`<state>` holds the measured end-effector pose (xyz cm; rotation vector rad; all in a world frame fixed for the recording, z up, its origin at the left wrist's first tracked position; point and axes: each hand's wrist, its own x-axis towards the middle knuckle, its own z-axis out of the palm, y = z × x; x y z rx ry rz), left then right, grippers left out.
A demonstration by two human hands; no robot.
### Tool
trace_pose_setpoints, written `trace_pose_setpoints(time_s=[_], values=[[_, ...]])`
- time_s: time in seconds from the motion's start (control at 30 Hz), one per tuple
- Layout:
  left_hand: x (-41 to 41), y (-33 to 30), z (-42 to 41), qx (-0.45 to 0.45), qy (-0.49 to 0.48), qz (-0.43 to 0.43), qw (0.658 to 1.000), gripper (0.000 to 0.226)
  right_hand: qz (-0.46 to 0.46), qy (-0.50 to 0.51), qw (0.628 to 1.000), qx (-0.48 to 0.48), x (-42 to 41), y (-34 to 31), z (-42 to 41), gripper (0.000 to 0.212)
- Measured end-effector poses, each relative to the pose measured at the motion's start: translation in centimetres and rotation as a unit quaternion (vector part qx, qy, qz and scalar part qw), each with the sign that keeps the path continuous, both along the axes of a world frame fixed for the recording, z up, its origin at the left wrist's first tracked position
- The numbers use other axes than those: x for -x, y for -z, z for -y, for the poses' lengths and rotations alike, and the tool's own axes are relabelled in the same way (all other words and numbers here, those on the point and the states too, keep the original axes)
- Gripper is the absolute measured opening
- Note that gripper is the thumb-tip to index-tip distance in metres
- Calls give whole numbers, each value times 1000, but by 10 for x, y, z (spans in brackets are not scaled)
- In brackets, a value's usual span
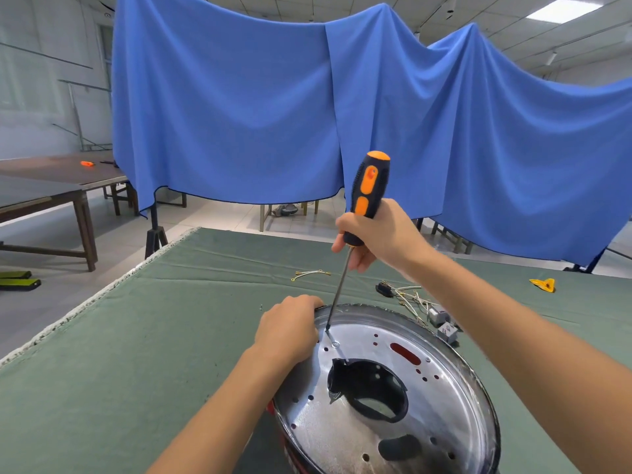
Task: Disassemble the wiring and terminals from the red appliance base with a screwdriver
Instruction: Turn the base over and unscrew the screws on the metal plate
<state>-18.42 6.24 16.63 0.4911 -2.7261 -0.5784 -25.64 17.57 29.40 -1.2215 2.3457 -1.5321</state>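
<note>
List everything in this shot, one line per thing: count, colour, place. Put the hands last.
appliance base: one, shiny metal inside with a red outside, near edge of the green table cover, partly cut off by the frame
screwdriver: one, black and orange handle, upright, tip down on the metal plate near the base's far rim
short wire: one, pale with brass ends, on the cover beyond the base
wire bundle with connectors: one loose cluster, right of the base's far rim
yellow piece: one, far right on the cover
table cover: one, green
blue cloth: hung across the background
wooden tables: two, brown, far left
left hand: grips the base's far rim
right hand: grips the screwdriver handle
</note>
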Motion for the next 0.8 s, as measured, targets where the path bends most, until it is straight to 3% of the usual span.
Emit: trace_pose_setpoints(time_s=[0.13,0.23,0.37,0.5,0.57,0.67,0.8], values=[[-3,-3,-1,-61,11,-61,996,40,51,-73,991,-97,8,-17,11,17],[-5,-5,-1,-106,67,-113,986,30,90,-91,985,-118,12,-21,17,11],[-1,-9,1,-172,94,-126,972,12,73,-66,986,-133,9,-23,15,9],[8,-10,5,-111,68,-112,985,20,51,47,993,-96,0,-35,7,24],[10,-10,5,-85,59,-110,989,21,-42,136,987,-78,-6,-47,6,30],[10,-10,5,-51,49,-109,991,22,-285,247,912,-159,-16,-63,8,32],[9,-13,5,-30,50,-92,994,22,-389,289,818,-309,-26,-80,23,44]])
